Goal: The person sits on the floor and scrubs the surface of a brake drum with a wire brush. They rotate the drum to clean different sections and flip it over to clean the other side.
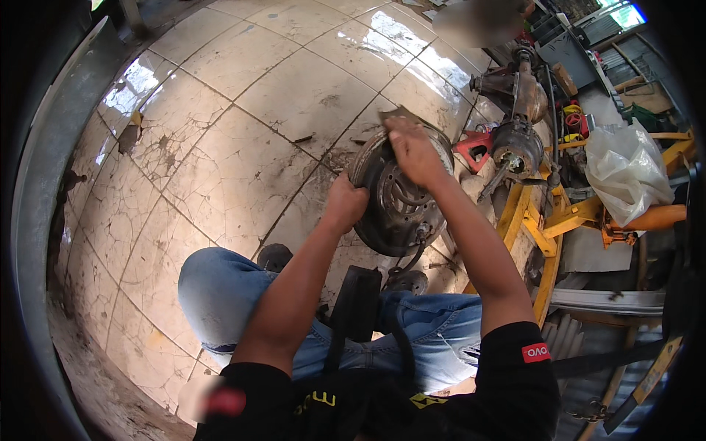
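A round, dark, worn metal wheel part [382,213], like a brake drum or backing plate, stands tilted in front of my bent knees. My left hand [346,202] is closed around its left rim, thumb toward the inner face. At its top, my right hand [415,151] presses a stiff brown sheet [397,115], resembling sandpaper, against the rim; the fingers partly cover the sheet. A fitting [422,231] low on the part's face joins a dark hose [404,266] that runs down by my shoe.
To the right lies a rusty axle housing [526,95], with a red stand [473,149] beside it. Yellow metal frames [518,220] and a clear plastic bag [629,169] are further right. Cracked tiles [243,154] cover the floor at left. A blurred patch appears at the far edge.
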`<state>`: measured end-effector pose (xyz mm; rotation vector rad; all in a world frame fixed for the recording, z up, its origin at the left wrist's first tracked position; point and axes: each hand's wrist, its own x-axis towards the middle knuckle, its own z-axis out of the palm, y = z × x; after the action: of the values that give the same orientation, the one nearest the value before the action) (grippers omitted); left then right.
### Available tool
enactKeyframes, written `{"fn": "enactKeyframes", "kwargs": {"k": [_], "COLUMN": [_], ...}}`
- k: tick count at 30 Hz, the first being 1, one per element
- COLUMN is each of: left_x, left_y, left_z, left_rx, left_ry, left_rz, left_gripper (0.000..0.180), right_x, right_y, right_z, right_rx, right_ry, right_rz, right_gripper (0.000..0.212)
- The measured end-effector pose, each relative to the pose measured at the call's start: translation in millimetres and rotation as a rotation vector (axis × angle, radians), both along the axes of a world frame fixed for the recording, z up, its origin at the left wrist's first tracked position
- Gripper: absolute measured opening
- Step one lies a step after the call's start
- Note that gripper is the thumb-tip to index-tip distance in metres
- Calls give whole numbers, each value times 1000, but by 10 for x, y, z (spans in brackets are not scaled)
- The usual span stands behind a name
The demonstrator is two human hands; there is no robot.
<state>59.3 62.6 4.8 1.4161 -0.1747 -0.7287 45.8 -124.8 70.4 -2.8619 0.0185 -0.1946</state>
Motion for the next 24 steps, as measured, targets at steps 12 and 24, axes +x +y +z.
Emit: {"fn": "enactKeyframes", "kwargs": {"k": [12, 24], "left_x": [0, 26], "left_y": [-36, -9], "left_z": [-93, -118], "left_rx": [1, -43], "left_ry": [-38, 0], "left_rz": [46, 44], "left_gripper": [38, 43], "right_x": [-63, 123], "right_y": [-28, 152], "right_z": [35, -164], "right_rx": [14, -194], "right_ry": [-24, -56], "right_rz": [-15, 50], "right_gripper": [49, 53]}}
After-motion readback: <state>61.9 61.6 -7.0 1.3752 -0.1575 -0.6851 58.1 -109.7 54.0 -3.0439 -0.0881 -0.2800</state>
